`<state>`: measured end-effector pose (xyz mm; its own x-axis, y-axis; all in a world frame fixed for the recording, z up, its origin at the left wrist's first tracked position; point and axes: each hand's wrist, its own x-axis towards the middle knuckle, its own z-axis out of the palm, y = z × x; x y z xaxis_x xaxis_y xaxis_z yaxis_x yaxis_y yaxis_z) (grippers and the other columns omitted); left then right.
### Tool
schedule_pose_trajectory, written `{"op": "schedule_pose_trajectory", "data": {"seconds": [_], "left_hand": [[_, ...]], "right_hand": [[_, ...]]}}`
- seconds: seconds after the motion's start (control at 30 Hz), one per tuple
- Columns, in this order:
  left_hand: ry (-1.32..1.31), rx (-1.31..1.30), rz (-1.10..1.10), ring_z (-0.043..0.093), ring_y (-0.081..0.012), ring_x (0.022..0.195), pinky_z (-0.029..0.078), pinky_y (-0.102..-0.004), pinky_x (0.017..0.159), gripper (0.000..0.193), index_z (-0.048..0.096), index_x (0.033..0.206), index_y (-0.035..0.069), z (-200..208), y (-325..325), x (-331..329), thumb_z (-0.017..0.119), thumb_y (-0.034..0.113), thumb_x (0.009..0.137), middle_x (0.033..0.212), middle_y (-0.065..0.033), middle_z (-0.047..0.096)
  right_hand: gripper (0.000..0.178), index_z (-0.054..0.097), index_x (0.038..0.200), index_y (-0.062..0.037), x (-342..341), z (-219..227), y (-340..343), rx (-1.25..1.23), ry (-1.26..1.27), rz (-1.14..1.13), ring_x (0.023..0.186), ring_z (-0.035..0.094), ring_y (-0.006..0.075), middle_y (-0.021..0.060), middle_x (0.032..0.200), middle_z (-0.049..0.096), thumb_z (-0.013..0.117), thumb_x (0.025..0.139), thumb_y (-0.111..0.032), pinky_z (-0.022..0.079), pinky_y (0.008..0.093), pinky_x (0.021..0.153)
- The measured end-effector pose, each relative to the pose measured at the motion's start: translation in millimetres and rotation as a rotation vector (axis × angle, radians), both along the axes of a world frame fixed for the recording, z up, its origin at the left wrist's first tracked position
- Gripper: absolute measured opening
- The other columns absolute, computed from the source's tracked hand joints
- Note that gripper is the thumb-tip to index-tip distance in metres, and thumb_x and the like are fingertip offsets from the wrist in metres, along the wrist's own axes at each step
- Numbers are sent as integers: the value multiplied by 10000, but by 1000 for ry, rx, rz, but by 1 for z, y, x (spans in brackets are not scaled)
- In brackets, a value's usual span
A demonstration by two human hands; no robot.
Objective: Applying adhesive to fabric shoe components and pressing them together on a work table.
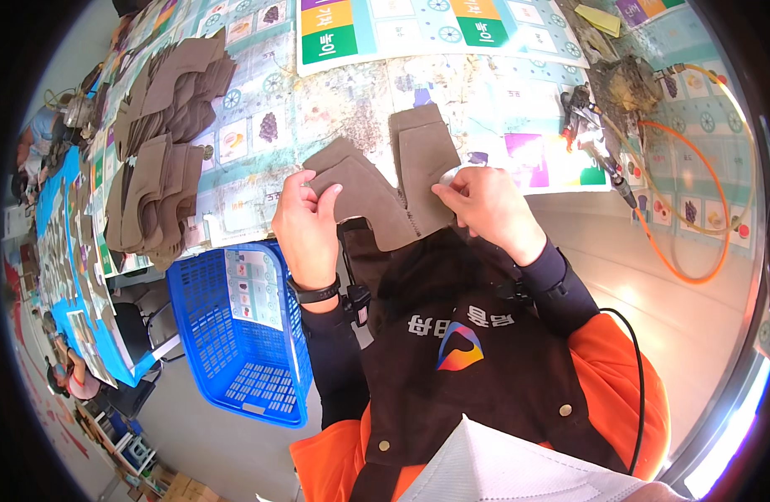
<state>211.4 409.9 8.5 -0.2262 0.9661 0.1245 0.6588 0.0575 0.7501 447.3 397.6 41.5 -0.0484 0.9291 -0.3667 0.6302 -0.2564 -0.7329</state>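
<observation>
A grey-brown cut piece of sheet material [361,194], shaped like part of a shoe upper, is held up at the table's front edge. A zigzag-stitched seam runs down from its middle notch, and a second layer shows along its upper edges. My left hand [308,238] grips its left lobe between thumb and fingers. On the other side, my right hand [495,207] pinches the right edge of the same piece; something small and pale shows at those fingertips. Stacks of similar brown pieces [161,186] lie on the table to the left.
A patterned sheet covers the worn table [335,105]. At the right sits a metal air tool [587,125] with an orange hose [709,197] hanging off the edge. Below the table on the left is a blue plastic basket [202,335]. People sit at a blue-covered table [58,251] farther left.
</observation>
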Motion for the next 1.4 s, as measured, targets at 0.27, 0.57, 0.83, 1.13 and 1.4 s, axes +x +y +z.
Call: {"op": "schedule_pose_trajectory", "data": {"seconds": [0.27, 0.57, 0.83, 1.13, 1.4], "left_hand": [[-15, -48, 11, 561, -135, 602, 480, -278, 595, 325, 634, 1045, 9, 3, 1, 0, 791, 103, 776, 699, -54, 589], [-16, -17, 8, 560, -201, 582, 472, -328, 576, 314, 621, 1010, -5, 0, 0, -2, 788, 72, 755, 704, -96, 576], [51, 39, -2, 565, -132, 599, 484, -277, 583, 314, 636, 1026, 7, -5, -1, -1, 794, 88, 767, 713, -56, 591], [21, 24, 20, 574, -267, 668, 476, -374, 634, 333, 614, 1039, 8, 1, -2, -12, 777, 74, 756, 763, -117, 586], [-20, 480, 464, 537, -111, 619, 457, -269, 570, 281, 623, 1040, 30, 68, -33, -122, 761, 84, 802, 767, -38, 594]], "right_hand": [[323, 676, 732, 31, 1, -1, 1, 46, -48, 72, 407, 603, 172, 103, 497, 606, 650, 893, -248, 498, 288, 493], [339, 667, 738, 44, 1, 0, -2, 26, -35, 73, 414, 608, 179, 112, 516, 615, 663, 887, -261, 499, 298, 486], [342, 667, 724, 46, 3, -1, -4, 56, -74, 69, 431, 618, 203, 121, 508, 608, 669, 882, -258, 509, 313, 510], [366, 663, 714, 41, -4, 0, 2, 171, -89, 80, 493, 631, 280, 165, 517, 585, 671, 876, -287, 497, 372, 537], [219, 594, 845, 43, 26, 13, -3, 39, 85, -125, 418, 483, 78, 45, 557, 556, 617, 938, -153, 348, 237, 397]]}}
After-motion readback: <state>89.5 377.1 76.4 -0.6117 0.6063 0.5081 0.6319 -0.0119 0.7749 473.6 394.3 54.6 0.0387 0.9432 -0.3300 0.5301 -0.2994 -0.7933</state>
